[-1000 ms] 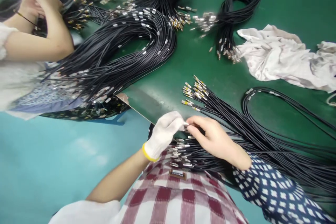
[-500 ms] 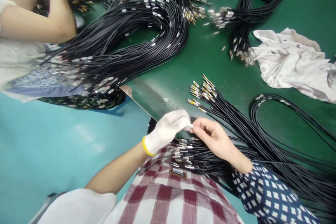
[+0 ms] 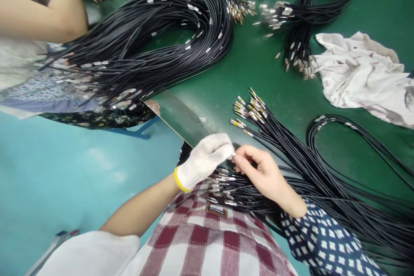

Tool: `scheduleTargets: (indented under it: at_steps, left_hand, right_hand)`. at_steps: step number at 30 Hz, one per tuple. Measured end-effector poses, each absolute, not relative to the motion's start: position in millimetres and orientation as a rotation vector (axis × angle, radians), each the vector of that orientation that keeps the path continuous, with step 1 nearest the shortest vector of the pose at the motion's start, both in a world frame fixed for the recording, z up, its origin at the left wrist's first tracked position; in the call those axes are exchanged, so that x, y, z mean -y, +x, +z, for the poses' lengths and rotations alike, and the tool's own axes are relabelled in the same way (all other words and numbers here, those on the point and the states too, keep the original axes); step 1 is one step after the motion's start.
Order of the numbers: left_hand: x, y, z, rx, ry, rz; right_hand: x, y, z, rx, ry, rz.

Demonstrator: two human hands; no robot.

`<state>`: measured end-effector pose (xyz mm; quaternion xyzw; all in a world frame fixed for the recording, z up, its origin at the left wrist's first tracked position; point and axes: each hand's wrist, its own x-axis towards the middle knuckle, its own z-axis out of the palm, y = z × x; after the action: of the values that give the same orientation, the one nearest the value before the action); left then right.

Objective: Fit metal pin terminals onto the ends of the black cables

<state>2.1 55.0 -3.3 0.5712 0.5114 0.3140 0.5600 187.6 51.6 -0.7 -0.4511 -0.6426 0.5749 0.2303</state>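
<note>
Near the table edge, my left hand (image 3: pixel 207 157), in a white glove with a yellow cuff, is closed in a pinch. My right hand (image 3: pixel 258 168), bare, pinches close against it, fingertips nearly touching. Between them is a small light cable end (image 3: pixel 233 154), mostly hidden by the fingers. Just below lies a bundle of black cables with silvery metal ends (image 3: pixel 223 185), close to my checked apron (image 3: pixel 207 241). Beyond my right hand, another bundle of black cables (image 3: pixel 291 146) fans out, its metal ends marked with yellow (image 3: pixel 252 110).
A large loop of black cables (image 3: pixel 213 51) spreads across the green table (image 3: pixel 271 77) towards a co-worker's arm (image 3: pixel 42 17) at the left. A coiled cable bundle (image 3: pixel 323 13) lies at the back right, beside a crumpled white cloth (image 3: pixel 359 69).
Both hands stay together, pinching at nearly the same spot; the small light piece between the fingertips shows less now. The view has shifted slightly, and the co-worker's arm has moved a little.
</note>
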Motion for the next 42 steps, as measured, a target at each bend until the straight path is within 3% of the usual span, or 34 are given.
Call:
scheduleTargets:
  at_steps: [42]
  left_hand:
    - [-62, -7, 0, -1.094, 1.335, 0.632]
  right_hand:
    - [-48, 177, -6, 1.68, -1.248, 1.553]
